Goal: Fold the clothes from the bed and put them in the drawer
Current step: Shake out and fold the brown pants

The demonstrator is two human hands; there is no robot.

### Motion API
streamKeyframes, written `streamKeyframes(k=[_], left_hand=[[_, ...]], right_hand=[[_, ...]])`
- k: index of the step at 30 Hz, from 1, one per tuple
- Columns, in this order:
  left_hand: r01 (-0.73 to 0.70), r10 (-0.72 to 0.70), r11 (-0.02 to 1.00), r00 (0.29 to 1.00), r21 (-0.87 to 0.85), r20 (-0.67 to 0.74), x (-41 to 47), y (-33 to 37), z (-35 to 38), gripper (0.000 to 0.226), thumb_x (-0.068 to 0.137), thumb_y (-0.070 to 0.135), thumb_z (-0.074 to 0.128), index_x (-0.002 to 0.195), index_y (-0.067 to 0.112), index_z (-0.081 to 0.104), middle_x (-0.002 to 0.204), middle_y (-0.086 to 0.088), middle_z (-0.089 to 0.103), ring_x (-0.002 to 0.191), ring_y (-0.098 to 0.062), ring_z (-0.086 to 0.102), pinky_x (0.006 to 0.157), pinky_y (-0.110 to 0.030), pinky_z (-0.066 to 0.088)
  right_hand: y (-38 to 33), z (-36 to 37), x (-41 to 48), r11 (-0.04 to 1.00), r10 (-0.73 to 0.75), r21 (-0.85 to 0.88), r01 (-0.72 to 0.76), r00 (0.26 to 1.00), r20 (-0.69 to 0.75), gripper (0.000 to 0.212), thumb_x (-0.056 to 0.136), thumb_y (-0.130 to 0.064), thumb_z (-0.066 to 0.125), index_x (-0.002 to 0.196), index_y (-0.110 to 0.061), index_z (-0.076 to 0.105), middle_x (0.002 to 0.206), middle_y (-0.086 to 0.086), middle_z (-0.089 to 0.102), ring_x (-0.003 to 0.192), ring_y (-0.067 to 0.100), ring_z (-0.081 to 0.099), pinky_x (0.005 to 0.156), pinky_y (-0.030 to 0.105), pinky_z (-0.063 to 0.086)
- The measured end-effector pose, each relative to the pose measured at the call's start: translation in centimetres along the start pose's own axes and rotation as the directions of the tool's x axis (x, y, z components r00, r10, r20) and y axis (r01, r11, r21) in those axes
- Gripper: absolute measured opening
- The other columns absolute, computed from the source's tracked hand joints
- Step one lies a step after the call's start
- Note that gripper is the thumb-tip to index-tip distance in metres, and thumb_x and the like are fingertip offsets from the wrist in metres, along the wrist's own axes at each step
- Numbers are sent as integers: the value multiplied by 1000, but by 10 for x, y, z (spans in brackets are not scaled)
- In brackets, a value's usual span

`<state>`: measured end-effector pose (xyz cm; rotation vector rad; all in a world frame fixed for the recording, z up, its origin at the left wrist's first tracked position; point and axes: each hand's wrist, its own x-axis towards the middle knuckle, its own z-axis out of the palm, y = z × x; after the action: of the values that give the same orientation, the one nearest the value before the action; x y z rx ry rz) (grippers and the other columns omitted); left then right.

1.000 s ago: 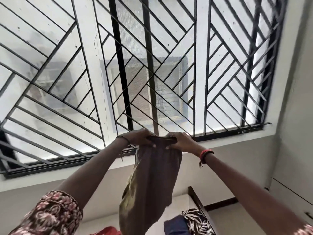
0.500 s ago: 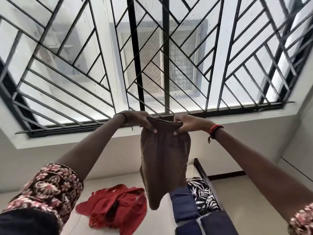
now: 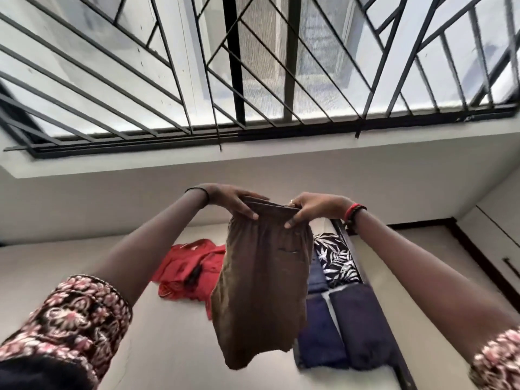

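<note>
No brand, label or legible writing is seen on any item. One brown garment [image 3: 261,294] is held up in the air above the bed [image 3: 157,347], in front of the wall beneath a barred window [image 3: 253,80]. It is gripped at its top edge by two hands: the left hand [image 3: 230,199] is pinched closed on the left corner of that edge, thumb in front, and the right hand [image 3: 315,206] is pinched closed on the right corner in the same way. The grip of each hand is narrow, with only the cloth between thumb and fingers. The rest of the garment hangs free below the hands.

On the bed, left of the brown garment and partly hidden behind it, one crumpled red garment [image 3: 191,271] is seen. Right of the brown garment, one black-and-white leaf-print piece [image 3: 336,263] lies at the bed's edge, and nearer the camera dark blue folded items [image 3: 357,327] lie side by side; two are made out, though the exact count cannot be told.
</note>
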<state>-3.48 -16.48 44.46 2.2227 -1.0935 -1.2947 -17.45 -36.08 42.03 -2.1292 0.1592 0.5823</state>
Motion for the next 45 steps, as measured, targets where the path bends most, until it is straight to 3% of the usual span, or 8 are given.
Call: streamKeyframes(k=[8, 16, 22, 26, 32, 36, 40, 45], left_hand=[[93, 218, 770, 891, 631, -398, 44, -52, 34, 41, 92, 38, 56, 129, 22, 56, 124, -7, 62, 115, -28, 56, 85, -36, 45], [-99, 518, 759, 691, 644, -504, 60, -142, 123, 19, 75, 21, 59, 90, 10, 60, 80, -14, 68, 67, -36, 66, 51, -37, 47], [-162, 420, 823, 818, 544, -392, 99, -280, 292, 24, 71, 20, 44, 94, 17, 45, 76, -10, 68, 63, -28, 65, 51, -31, 51], [-150, 325, 869, 891, 472, -316, 104, -351, 405, 67, 48, 6, 85, 109, 12, 58, 96, -9, 73, 80, -22, 71, 65, -27, 57], [-131, 261, 906, 922, 403, -287, 83, -395, 511, 39, 68, 14, 64, 107, 18, 68, 109, 2, 71, 87, -12, 71, 71, -18, 53], [-82, 139, 947, 977, 311, -163, 58, -395, 531, 71, 39, 17, 93, 107, 19, 70, 106, 7, 71, 85, -8, 69, 67, -16, 53], [-5, 18, 992, 995, 124, -103, 45, -394, 520, 64, 71, 17, 75, 129, 13, 49, 127, 2, 57, 96, -14, 64, 74, -19, 50], [-77, 86, 994, 990, 80, -108, 55, -399, 483, 45, 81, 38, 51, 119, 14, 53, 145, 9, 37, 104, -10, 53, 88, -16, 36]], right_hand=[[35, 39, 56, 954, -12, -287, -87, 945, -325, 24, 79, -20, 74, 90, -1, 66, 78, 11, 62, 76, 20, 55, 57, 28, 30], [92, 133, 74, 911, -73, -375, -173, 825, -560, 41, 78, -6, 55, 117, -14, 65, 105, 15, 69, 102, 34, 61, 82, 35, 47], [219, 323, 103, 883, -56, -447, -143, 913, -403, 44, 62, -7, 58, 104, -11, 69, 95, 11, 70, 87, 31, 66, 77, 35, 54], [275, 437, 100, 870, -85, -488, -77, 949, -302, 48, 56, -8, 63, 103, -17, 73, 94, -4, 73, 88, 12, 69, 76, 25, 55], [322, 548, 70, 867, -7, -490, -88, 982, -189, 58, 67, -8, 36, 113, -16, 69, 116, -5, 68, 106, 14, 65, 95, 32, 48], [319, 578, 46, 890, 65, -437, -126, 986, -152, 69, 55, 5, 66, 121, -14, 64, 121, -4, 66, 114, 14, 61, 101, 35, 31], [310, 580, 32, 918, 154, -342, -198, 976, -152, 93, 40, -1, 85, 127, -15, 53, 119, -4, 66, 112, 12, 62, 106, 30, 31], [309, 542, 33, 978, 203, -14, -210, 960, -193, 51, 78, -15, 60, 128, -13, 50, 126, 1, 55, 116, 16, 52, 102, 20, 36]])
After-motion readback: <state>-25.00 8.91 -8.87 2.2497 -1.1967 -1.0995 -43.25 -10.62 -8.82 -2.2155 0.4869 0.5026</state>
